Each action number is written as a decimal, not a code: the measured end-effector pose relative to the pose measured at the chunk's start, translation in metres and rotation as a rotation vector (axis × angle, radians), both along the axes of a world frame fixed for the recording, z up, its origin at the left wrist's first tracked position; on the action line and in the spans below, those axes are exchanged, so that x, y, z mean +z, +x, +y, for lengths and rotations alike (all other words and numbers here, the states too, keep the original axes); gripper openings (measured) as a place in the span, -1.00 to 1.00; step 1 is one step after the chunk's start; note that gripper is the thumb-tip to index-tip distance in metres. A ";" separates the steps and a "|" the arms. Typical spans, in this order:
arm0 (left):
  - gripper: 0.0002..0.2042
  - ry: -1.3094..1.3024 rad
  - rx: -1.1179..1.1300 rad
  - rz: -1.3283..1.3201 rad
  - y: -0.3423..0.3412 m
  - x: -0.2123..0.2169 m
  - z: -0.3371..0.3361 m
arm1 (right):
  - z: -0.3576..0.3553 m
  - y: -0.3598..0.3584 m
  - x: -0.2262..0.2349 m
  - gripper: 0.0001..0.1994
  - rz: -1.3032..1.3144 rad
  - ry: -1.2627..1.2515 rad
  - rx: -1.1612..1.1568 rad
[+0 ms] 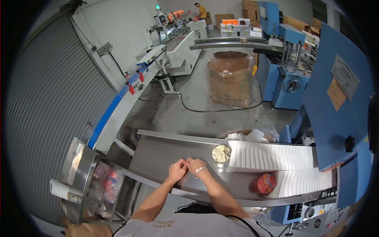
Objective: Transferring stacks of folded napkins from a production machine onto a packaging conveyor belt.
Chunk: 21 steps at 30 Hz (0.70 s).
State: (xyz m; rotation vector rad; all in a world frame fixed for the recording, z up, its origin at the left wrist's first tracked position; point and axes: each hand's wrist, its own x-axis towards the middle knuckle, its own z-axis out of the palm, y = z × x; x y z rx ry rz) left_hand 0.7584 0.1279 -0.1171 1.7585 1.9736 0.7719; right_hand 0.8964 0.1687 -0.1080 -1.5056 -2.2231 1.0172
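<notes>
My left hand [178, 170] and my right hand [195, 165] meet over a grey metal table [158, 152], fingers curled in and fingertips together. Anything between them is too small or hidden to make out. A pale bracelet circles my right wrist. Just right of my right hand is a round cup-like piece [221, 153] with a cream, crumpled-looking top, at the end of a long row of nested white paper cups [272, 157]. Nearer me, a red patterned round piece [264, 184] sits at the end of a second nested white row [304, 182].
Raised edges border the table. Blue machines [339, 106] stand at the right. Beyond the table are a large lined cardboard box [231, 81] and a cable on the floor. A blue-edged conveyor [110, 108] runs along the left. Another person [201, 12] stands far back.
</notes>
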 end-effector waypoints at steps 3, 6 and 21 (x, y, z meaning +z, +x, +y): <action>-0.85 -0.030 0.089 0.072 0.014 0.006 -0.001 | 0.001 -0.002 -0.004 -0.73 0.014 -0.005 -0.020; -0.84 -0.022 0.119 0.151 0.013 0.005 -0.002 | -0.001 -0.002 0.000 -0.74 0.006 -0.010 -0.013; -0.82 0.022 0.077 -0.013 0.008 0.005 -0.001 | 0.007 0.009 -0.020 -0.78 0.392 -0.155 -0.298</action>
